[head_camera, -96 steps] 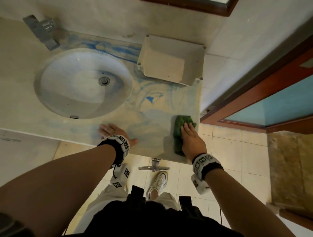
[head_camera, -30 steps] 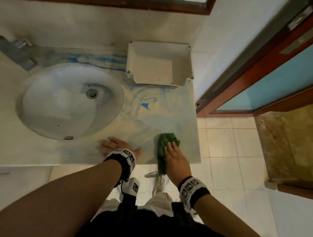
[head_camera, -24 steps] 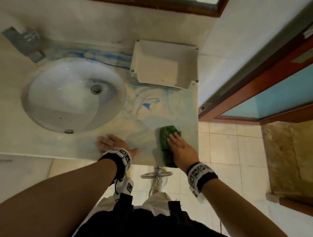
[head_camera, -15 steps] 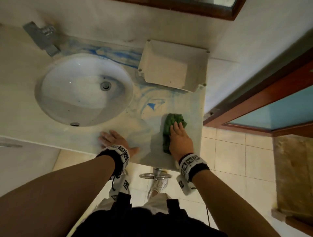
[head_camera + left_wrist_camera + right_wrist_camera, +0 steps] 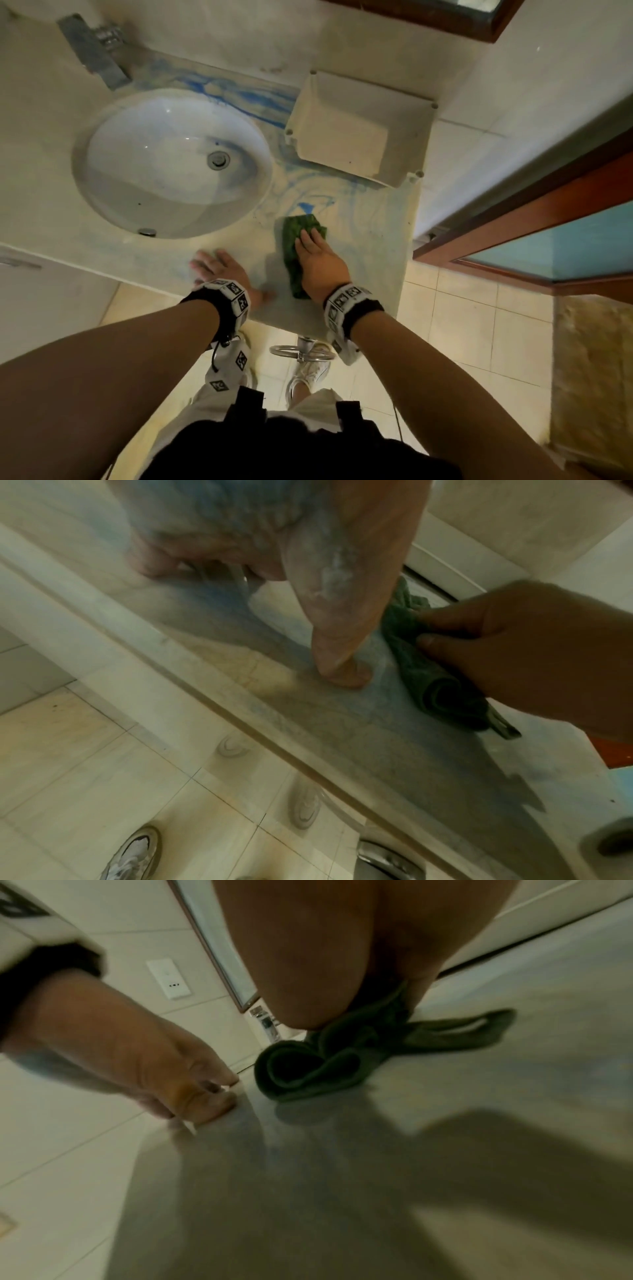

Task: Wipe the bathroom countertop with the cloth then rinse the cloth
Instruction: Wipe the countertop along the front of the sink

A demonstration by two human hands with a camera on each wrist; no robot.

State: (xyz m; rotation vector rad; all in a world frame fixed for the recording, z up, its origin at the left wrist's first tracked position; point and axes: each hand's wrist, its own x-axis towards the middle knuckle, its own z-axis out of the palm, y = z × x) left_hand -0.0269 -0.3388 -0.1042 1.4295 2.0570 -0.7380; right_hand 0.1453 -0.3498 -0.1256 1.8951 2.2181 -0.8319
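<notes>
Cloth dark green, bunched, rolled; right hand pressing flat; left hand spread on countertop.

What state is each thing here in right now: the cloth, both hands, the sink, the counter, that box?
green cloth: bunched, flat on the countertop under the right hand
right hand: pressing on the cloth
left hand: flat on the countertop edge, holding nothing
countertop: streaked with blue
sink: no water running
white plastic box: open, empty
</notes>
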